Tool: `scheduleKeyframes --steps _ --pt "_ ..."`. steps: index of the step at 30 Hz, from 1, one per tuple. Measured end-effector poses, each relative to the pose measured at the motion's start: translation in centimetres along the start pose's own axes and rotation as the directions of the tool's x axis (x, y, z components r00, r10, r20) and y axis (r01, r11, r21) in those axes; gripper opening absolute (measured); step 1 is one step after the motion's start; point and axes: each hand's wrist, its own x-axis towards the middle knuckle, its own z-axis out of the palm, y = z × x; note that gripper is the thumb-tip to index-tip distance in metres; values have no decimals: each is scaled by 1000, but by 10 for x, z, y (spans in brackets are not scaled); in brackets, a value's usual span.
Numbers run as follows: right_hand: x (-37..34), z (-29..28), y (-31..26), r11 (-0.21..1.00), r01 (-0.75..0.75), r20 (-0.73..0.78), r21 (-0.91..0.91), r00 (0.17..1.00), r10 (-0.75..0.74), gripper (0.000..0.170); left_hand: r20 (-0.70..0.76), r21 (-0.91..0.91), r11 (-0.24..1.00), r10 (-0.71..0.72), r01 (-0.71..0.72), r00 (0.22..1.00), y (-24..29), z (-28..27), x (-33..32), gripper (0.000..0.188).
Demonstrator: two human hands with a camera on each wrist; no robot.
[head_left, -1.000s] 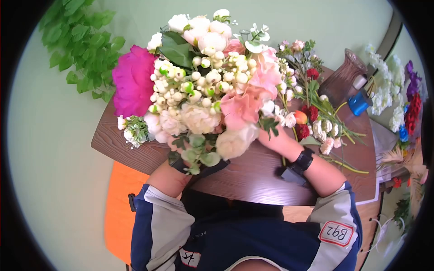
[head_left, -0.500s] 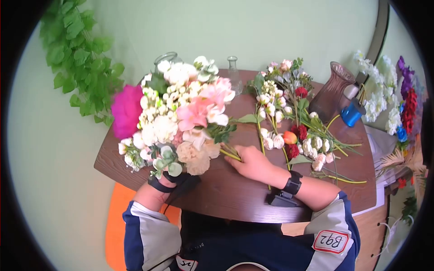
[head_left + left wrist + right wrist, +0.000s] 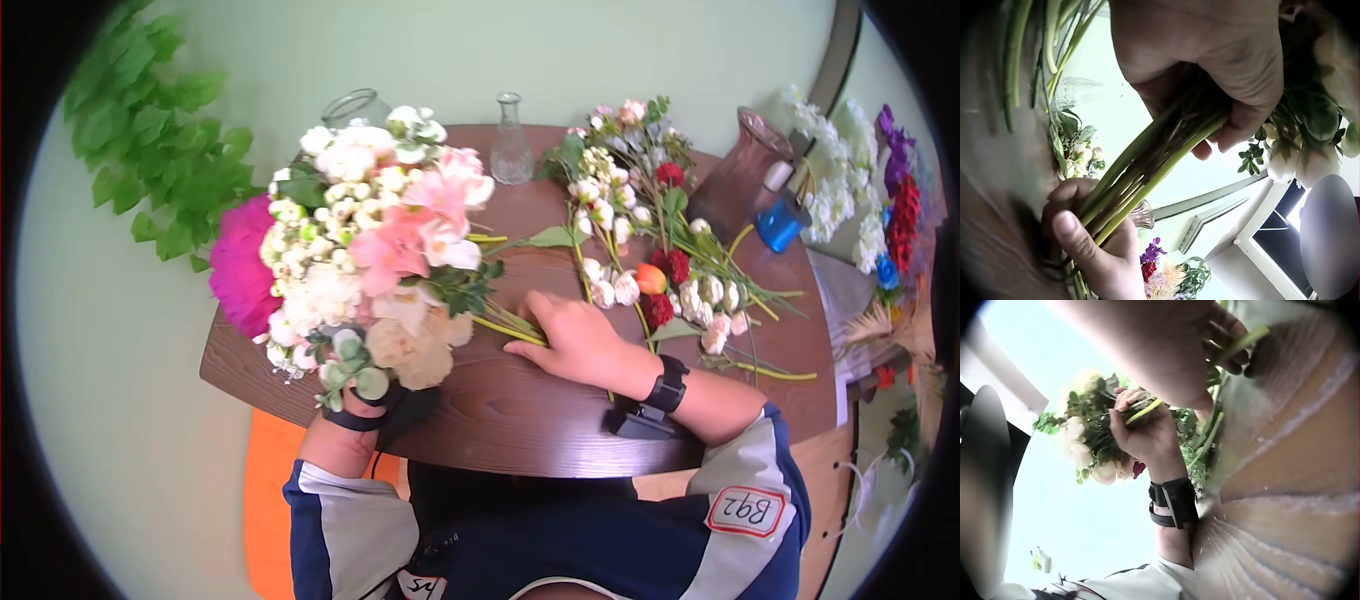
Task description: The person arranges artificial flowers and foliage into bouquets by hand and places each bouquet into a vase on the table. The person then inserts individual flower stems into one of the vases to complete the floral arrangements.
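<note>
A large bouquet [image 3: 345,260] of artificial white, cream and pink flowers, with a magenta bloom at its left, leans over the left half of the table. My left hand [image 3: 1204,62] grips its bundled stems [image 3: 1154,165] just below the flower heads; in the head view the blooms hide most of that hand. Lower down, my right hand [image 3: 575,345] holds the stems, its thumb and fingers around them in the left wrist view. The right wrist view shows the left hand [image 3: 1147,434] wrapped round the bundle from the other side.
Loose flower stems [image 3: 650,270] with white, red and orange heads lie on the table's right side. A clear glass bottle [image 3: 510,140] and a glass jar [image 3: 357,106] stand at the back. A purple glass vase [image 3: 740,175] and a blue roll [image 3: 780,225] are at the right.
The bouquet has come down and leftward from close before the head camera, its stems now slanting right. My right hand, partly behind the flowers earlier, now shows on the stems.
</note>
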Motion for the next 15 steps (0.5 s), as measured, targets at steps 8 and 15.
scheduleKeyframes --steps 8,15 --pt "-10 -93 -4 884 -81 178 -460 967 181 45 -23 -49 995 -90 89 996 -7 -17 -4 18" --pt "-4 -111 70 758 -341 134 -555 864 486 27 -38 -54 996 -68 66 997 -1 -27 -11 18"
